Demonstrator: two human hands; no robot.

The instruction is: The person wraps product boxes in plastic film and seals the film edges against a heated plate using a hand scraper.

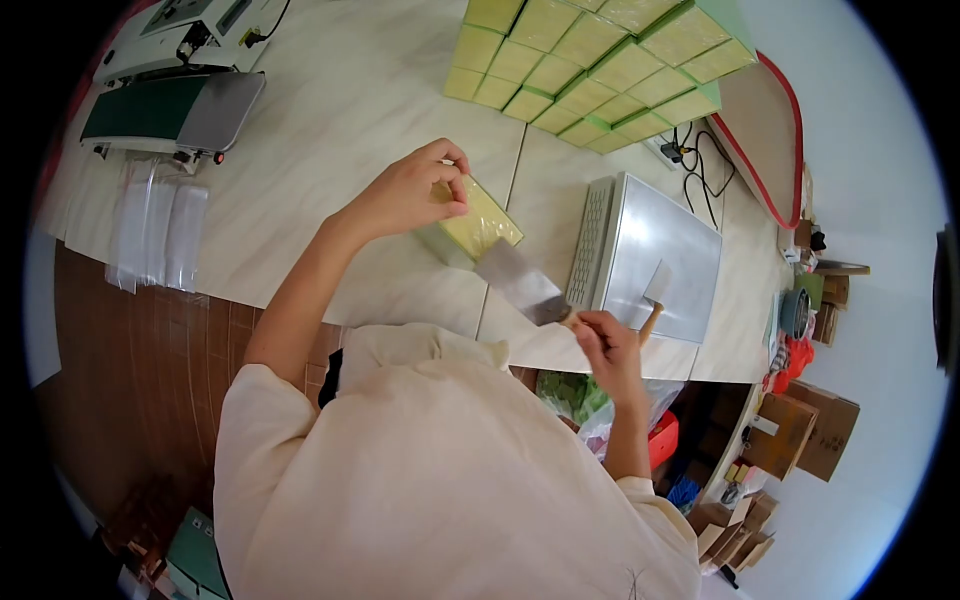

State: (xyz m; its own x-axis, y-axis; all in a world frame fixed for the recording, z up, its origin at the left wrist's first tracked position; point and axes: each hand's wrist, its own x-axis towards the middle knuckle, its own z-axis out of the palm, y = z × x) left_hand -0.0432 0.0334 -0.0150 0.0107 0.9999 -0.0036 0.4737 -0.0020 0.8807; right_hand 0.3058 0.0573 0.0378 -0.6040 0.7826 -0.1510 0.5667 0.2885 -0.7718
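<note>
A pale yellow-green box (482, 222) in shiny clear film rests on the table in front of me. My left hand (425, 190) is at its far left end, with the fingers curled over it; the fingertips' exact hold is partly hidden. In my right hand (608, 350) is the wooden handle of a scraper (520, 283) with a wide metal blade. The blade points left and its tip is at the near right end of the box. To the right stands a silver metal machine (675, 240), with what looks like a second scraper (651, 318) on top.
Stacked yellow-green boxes (590, 75) stand at the back of the marbled table (330, 120). Clear plastic bags (155, 225) hang over the left edge, below a machine with a green belt (140, 110). Black cables (705, 165) lie at the back right. Cardboard boxes (785, 430) are at the right.
</note>
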